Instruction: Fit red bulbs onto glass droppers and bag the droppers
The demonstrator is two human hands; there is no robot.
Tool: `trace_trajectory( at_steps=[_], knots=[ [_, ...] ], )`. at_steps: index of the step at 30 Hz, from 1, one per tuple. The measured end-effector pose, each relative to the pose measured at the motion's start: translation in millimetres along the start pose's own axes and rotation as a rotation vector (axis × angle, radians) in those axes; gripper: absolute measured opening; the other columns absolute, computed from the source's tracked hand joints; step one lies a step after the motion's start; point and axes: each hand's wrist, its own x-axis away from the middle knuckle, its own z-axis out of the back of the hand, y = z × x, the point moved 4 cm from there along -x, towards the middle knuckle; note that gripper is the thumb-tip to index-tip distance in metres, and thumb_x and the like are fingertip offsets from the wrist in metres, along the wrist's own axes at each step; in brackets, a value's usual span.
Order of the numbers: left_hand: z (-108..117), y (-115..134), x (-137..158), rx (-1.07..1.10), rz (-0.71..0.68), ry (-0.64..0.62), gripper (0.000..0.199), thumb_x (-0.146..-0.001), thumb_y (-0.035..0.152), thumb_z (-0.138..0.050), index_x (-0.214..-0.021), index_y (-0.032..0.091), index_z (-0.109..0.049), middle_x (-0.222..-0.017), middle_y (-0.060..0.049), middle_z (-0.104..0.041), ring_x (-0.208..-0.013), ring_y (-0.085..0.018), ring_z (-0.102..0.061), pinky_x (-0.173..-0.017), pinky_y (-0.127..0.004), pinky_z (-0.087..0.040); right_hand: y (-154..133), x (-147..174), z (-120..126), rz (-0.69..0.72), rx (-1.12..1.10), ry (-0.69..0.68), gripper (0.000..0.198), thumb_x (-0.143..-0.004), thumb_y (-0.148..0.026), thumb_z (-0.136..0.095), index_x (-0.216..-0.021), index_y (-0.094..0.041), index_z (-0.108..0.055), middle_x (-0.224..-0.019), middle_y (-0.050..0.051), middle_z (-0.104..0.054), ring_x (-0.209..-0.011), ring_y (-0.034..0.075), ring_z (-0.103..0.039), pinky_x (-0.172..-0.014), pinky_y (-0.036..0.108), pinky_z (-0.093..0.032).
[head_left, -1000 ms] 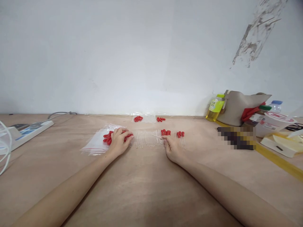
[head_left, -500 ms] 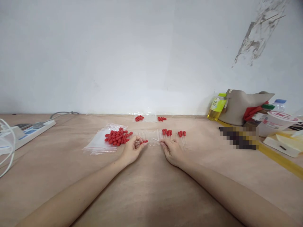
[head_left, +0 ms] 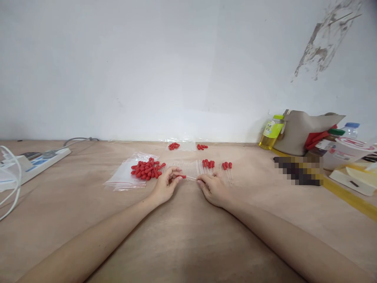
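My left hand (head_left: pixel 166 184) pinches a red rubber dropper bulb (head_left: pixel 182 177), its mouth facing right. Between finger and thumb of my right hand (head_left: pixel 212 188) is a thin clear glass dropper tube (head_left: pixel 191 178), whose left end meets the bulb's mouth; how deep it sits I cannot tell. A heap of red bulbs (head_left: pixel 146 169) lies on flat plastic bags (head_left: pixel 123 173) left of my hands. Behind them, loose glass tubes (head_left: pixel 188 167) lie in a row. Several droppers with red bulbs (head_left: pixel 208 163) are at the right of that row, and a few more droppers (head_left: pixel 227 166) lie further right.
Clear bags with red-bulbed contents (head_left: pixel 174 146) lie by the wall. A white power strip (head_left: pixel 47 165) with cables is at the left. To the right stand a yellow drink bottle (head_left: pixel 271 133), a grey bag-like holder (head_left: pixel 296 133), a tub (head_left: pixel 344 153) and a blurred dark object (head_left: pixel 297 171).
The tube in my right hand has moved left and levelled out, so its end now meets the bulb. Before, a gap separated them. My left hand has hardly moved.
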Motion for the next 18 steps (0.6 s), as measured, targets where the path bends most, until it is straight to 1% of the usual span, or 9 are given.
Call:
trace_trajectory(
  at_steps=[4, 9, 14, 16, 18],
  knots=[
    [-2.4, 1.3, 1.7, -0.113, -0.013, -0.056, 0.025, -0.079, 0.033, -0.053, -0.097, 0.018, -0.061, -0.093, -0.006, -0.066, -0.082, -0.018, -0.061, -0.072, -0.03, -0.047, -0.2, 0.4, -1.1, 0.033, -0.045, 0.012, 0.025, -0.089, -0.024, -0.032, -0.091, -0.019, -0.057, -0.084, 0.003, -0.066, -0.071, 0.013, -0.057, -0.073, 0.03, -0.028],
    [-1.5, 10.1, 3.8, -0.226, -0.076, -0.066, 0.022, -0.081, 0.033, -0.05, -0.088, 0.018, -0.065, -0.082, -0.003, -0.067, -0.072, -0.016, -0.061, -0.066, -0.026, -0.046, -0.7, 0.4, -0.4, 0.097, -0.05, 0.009, 0.025, -0.089, -0.023, -0.035, -0.092, -0.02, -0.06, -0.085, 0.003, -0.067, -0.07, 0.013, -0.057, -0.074, 0.031, -0.027],
    [-5.1, 20.8, 7.5, -0.267, -0.185, -0.182, 0.018, -0.083, 0.027, -0.048, -0.085, 0.019, -0.064, -0.08, -0.002, -0.065, -0.071, -0.014, -0.059, -0.065, -0.023, -0.044, 0.6, -1.6, 4.3, 0.202, 0.035, -0.047, 0.025, -0.086, -0.017, -0.038, -0.09, -0.02, -0.062, -0.079, 0.002, -0.066, -0.066, 0.013, -0.055, -0.075, 0.032, -0.023],
    [-6.5, 23.5, 8.9, -0.295, -0.198, -0.214, 0.018, -0.084, 0.026, -0.047, -0.085, 0.019, -0.063, -0.079, -0.001, -0.065, -0.07, -0.013, -0.058, -0.064, -0.022, -0.043, 0.3, -1.3, 6.0, 0.234, 0.101, -0.046, 0.024, -0.085, -0.016, -0.039, -0.087, -0.02, -0.063, -0.074, 0.002, -0.065, -0.064, 0.012, -0.053, -0.075, 0.032, -0.022],
    [-6.7, 25.1, 9.7, -0.324, -0.191, -0.212, 0.018, -0.084, 0.027, -0.047, -0.084, 0.019, -0.063, -0.077, -0.001, -0.064, -0.069, -0.013, -0.057, -0.063, -0.022, -0.042, -1.2, -0.3, 7.0, 0.244, 0.158, -0.029, 0.024, -0.084, -0.015, -0.039, -0.085, -0.019, -0.063, -0.072, 0.003, -0.064, -0.064, 0.013, -0.052, -0.073, 0.032, -0.02]
  ],
)
